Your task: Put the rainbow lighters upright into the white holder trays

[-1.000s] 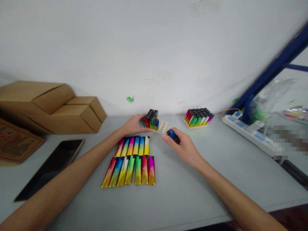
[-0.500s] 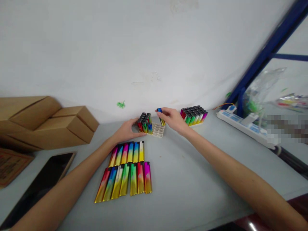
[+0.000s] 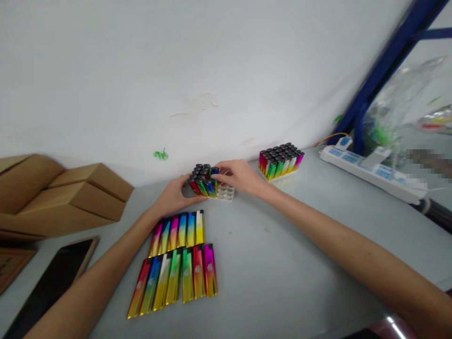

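Note:
A white slotted tray (image 3: 227, 193) near the wall holds several upright rainbow lighters (image 3: 201, 180). My left hand (image 3: 173, 197) cups the tray's left side, fingers curled against the lighters. My right hand (image 3: 238, 176) reaches in from the right and pinches the top of a blue lighter (image 3: 213, 173) standing at the edge of the cluster. Two rows of loose rainbow lighters (image 3: 174, 264) lie flat on the grey table (image 3: 282, 263) below my hands.
A second tray full of lighters (image 3: 280, 161) stands at the back right. Beyond it lies a white power strip (image 3: 370, 173) by a blue post (image 3: 379, 70) and a clear plastic bag (image 3: 402, 110). Cardboard boxes (image 3: 67, 195) and a dark phone (image 3: 49, 285) sit at the left.
My right hand carried a blue lighter from the table's middle up to the tray and now holds it among the standing lighters. My left hand stayed on the tray. The view shifted left.

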A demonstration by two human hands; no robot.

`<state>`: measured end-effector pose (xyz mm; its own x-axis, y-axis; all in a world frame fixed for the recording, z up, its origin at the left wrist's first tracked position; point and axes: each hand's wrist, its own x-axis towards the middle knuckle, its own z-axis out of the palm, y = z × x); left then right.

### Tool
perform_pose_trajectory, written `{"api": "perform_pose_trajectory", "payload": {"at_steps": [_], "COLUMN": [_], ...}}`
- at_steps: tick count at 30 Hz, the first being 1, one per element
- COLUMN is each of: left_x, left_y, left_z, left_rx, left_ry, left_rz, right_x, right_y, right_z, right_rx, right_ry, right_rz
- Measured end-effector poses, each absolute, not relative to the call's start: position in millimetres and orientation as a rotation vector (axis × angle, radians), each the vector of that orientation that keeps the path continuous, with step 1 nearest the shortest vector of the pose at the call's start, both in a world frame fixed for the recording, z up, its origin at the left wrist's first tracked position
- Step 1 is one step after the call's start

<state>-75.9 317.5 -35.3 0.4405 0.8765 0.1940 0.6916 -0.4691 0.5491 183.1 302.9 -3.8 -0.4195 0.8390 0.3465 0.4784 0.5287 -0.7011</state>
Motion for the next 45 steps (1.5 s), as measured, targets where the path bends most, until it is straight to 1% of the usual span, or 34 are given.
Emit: {"api": "perform_pose_trajectory", "payload": {"at_steps": [7, 13, 22, 28, 33, 35, 38, 39, 43, 45], "left_x": [-75.4, -75.9, -75.3, -75.9, -76.7, -76.9, -76.6, -76.5, -76.6, -76.9], "left_y": [316.7, 317.2, 317.2, 317.0, 318.1, 318.5, 319.1, 319.3, 320.5, 320.9], "left_z": [-34.8, -35.7, -36.4, -37.5, -38.4, -39.1, -40.4, -40.8, -42.5, -43.2], "left_rx": [2.317, 2.342, 2.363, 2.375, 2.387, 2.389, 2.39, 2.392, 2.415, 2.415], "left_ry": [1.297, 1.301, 1.316, 1.334, 1.318, 1.303, 1.283, 1.281, 1.272, 1.258], "left_rz": [0.654, 0.658, 0.657, 0.657, 0.666, 0.67, 0.682, 0.688, 0.693, 0.701], "right_x": [184.7, 183.3, 176.6, 181.5, 185.2, 186.9, 185.1, 182.6, 165.7, 157.4], "right_y": [296.7, 294.6, 297.4, 299.4, 292.8, 284.8, 261.1, 249.7, 193.6, 167.8], "right_z": [10.6, 9.8, -2.1, -4.3, 0.4, 3.0, 2.2, 0.5, -8.1, -10.3], "right_rx": [-1.085, -1.143, -1.059, -0.97, -0.991, -1.083, -1.267, -1.277, -1.164, -1.217], "right_ry": [-2.174, -2.112, -2.135, -2.268, -2.315, -2.287, -2.135, -2.093, -2.201, -2.233], "right_rz": [0.565, 0.624, 0.695, 0.777, 0.812, 0.719, 0.488, 0.464, 0.601, 0.659]}}
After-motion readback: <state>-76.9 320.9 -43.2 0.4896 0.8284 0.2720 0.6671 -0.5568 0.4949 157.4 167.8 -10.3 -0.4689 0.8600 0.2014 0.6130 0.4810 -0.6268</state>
